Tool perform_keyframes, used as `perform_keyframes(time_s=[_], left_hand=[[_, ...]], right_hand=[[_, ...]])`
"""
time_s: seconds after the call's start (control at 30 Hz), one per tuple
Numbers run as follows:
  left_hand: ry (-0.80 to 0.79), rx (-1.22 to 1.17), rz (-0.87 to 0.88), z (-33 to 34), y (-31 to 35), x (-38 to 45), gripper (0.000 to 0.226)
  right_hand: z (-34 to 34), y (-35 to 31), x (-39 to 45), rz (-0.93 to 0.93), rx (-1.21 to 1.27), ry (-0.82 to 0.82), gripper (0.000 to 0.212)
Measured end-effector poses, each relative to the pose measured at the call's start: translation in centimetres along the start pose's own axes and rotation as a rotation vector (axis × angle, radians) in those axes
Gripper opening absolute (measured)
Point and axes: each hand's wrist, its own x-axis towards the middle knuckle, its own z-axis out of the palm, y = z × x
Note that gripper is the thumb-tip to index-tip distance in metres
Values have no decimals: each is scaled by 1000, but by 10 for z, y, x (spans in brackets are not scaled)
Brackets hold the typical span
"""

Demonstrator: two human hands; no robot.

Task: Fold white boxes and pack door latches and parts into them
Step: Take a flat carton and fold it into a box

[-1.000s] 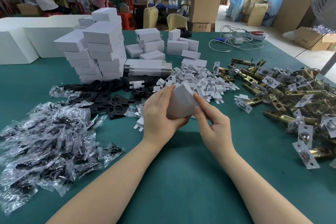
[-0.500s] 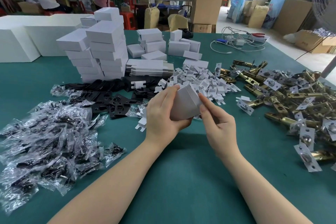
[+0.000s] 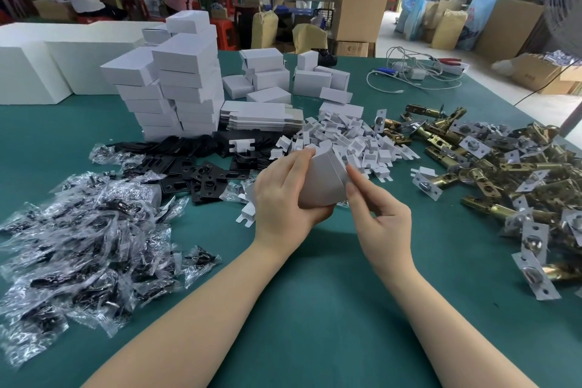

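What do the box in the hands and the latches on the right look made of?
Box: looks like thin white card, matte, with sharp fold creases. Latches: metal, likely brass-plated, given the shiny gold tubes and silvery faceplates.

Packing workshop; stacked white boxes (image 3: 185, 85); latch heaps (image 3: 510, 179)

Above the green bench (image 3: 315, 309), the left hand (image 3: 280, 198) grips a white box (image 3: 324, 179) while the right hand (image 3: 378, 224) pinches its right edge, brass door latches (image 3: 491, 173) heaped well apart at right.
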Motion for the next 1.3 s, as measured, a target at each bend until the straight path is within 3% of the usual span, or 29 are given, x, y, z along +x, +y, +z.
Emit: perform_keyframes(time_s=[0.33, 0.47, 1.03, 1.3], left_hand=[[3, -49, -60, 1, -6, 1, 88], [18, -40, -8, 2, -4, 0, 91], [-6, -37, 35, 2, -8, 1, 86], [-60, -4, 95, 3, 8, -4, 67]], right_hand=[[0, 6, 1, -149, -178, -159, 45], [-3, 6, 0, -197, -229, -91, 43], [-4, 14, 1, -326, -385, -82, 41], [-1, 6, 2, -227, -393, -134, 68]])
